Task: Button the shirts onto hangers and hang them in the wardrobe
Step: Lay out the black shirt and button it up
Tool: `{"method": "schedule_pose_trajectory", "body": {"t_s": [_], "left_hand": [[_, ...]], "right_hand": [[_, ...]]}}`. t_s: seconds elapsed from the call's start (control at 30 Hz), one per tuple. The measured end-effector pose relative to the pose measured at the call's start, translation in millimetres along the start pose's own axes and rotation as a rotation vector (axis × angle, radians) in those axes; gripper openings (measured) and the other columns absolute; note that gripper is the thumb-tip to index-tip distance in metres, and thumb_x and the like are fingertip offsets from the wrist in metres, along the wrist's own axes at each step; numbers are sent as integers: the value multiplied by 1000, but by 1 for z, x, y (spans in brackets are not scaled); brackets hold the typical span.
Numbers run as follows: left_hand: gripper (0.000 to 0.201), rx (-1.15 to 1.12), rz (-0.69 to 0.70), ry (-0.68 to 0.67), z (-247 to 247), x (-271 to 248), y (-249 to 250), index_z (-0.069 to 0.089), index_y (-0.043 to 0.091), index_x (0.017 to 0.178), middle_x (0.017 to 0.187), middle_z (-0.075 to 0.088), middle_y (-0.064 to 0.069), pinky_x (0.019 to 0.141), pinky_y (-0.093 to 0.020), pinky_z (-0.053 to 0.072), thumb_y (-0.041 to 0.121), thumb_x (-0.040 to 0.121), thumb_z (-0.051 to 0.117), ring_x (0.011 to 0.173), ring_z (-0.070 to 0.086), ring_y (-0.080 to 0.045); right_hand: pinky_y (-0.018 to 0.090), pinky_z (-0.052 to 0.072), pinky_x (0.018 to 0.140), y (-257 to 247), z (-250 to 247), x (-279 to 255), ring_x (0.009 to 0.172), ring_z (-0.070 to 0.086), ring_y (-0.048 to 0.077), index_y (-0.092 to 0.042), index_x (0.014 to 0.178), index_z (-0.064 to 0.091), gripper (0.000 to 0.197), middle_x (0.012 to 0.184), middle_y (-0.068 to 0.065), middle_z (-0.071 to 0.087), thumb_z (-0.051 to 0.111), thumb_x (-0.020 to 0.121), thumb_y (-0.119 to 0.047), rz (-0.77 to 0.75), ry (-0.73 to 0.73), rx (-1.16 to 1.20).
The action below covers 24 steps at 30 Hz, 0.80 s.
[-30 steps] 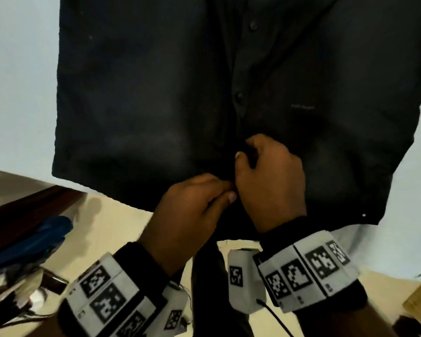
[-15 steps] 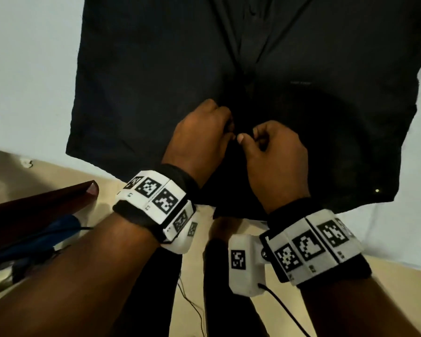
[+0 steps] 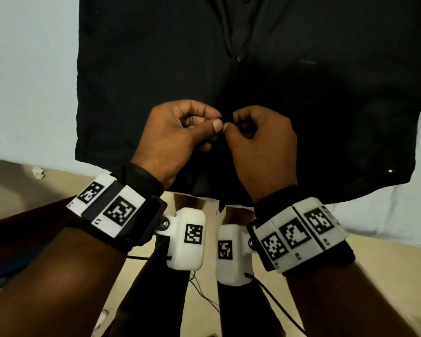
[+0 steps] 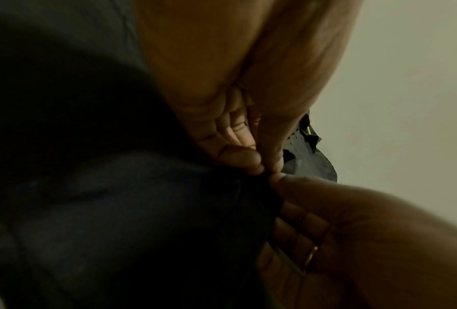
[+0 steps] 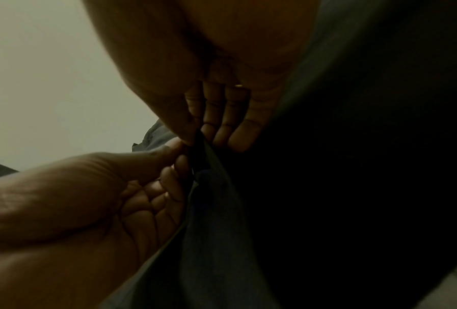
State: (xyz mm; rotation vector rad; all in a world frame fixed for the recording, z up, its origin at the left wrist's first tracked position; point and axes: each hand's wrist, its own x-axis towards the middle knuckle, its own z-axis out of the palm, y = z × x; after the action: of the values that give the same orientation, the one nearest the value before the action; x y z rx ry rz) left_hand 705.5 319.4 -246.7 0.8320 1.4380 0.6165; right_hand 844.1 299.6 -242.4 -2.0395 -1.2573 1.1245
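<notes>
I'm pinching the front edges of the black shirt (image 3: 136,76) with both hands, low on its placket.

The shirt is hanging flat against a pale wall (image 3: 29,69), a fastened button (image 3: 239,59) showing above my hands. My left hand (image 3: 178,135) is curling its fingers and pressing thumb to forefinger on the cloth edge; my right hand (image 3: 260,147) is pinching the facing edge likewise, thumb tips almost touching. I cannot tell whether a button sits between them.
</notes>
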Motion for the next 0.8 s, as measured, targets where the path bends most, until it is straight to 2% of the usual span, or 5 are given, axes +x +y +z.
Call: {"method": "schedule_pose_trajectory", "body": {"t_s": [0.1, 0.3, 0.57, 0.7, 0.8], "left_hand": [[8, -8, -13, -3, -4, 0, -1, 72, 9, 88, 72, 69, -5, 61, -20, 55, 2, 87, 74, 65, 65, -10], [10, 23, 20, 28, -6, -2, -1, 73, 1, 97, 83, 74, -15, 69, -24, 61, 2, 87, 74, 71, 72, -15], [5, 3, 42, 58, 1, 1, -3, 73, 0, 95, 81, 75, -10, 74, -30, 63, 0, 91, 70, 76, 75, -19], [10, 20, 48, 16, 2, 2, -2, 74, 3, 92, 88, 76, -16, 81, -42, 63, 13, 91, 73, 87, 75, -32], [5, 22, 42, 3, 1, 4, -3, 75, 7, 88, 86, 76, -15, 80, -41, 63, 11, 89, 76, 87, 75, -32]], "right_hand": [[9, 51, 74, -2, 6, -2, 77, 64, -3, -18, 97, 73, 8, 81, -15, 66, 70, 89, -18, 8, 53, 60], [-2, 42, 69, -2, 9, -7, 75, 59, -15, -22, 94, 73, 7, 75, -24, 57, 71, 90, -18, -29, 55, 55], [9, 51, 76, 7, 0, -4, 80, 67, -5, -20, 91, 77, 10, 81, -17, 69, 67, 88, -16, -143, -6, 100], [5, 48, 76, 11, -1, -2, 80, 64, -3, -21, 92, 79, 12, 81, -19, 65, 66, 90, -20, -217, 23, -28], [4, 46, 76, 13, -2, -1, 85, 63, -2, -20, 92, 80, 13, 83, -19, 64, 68, 88, -19, -240, 10, -34]]}}
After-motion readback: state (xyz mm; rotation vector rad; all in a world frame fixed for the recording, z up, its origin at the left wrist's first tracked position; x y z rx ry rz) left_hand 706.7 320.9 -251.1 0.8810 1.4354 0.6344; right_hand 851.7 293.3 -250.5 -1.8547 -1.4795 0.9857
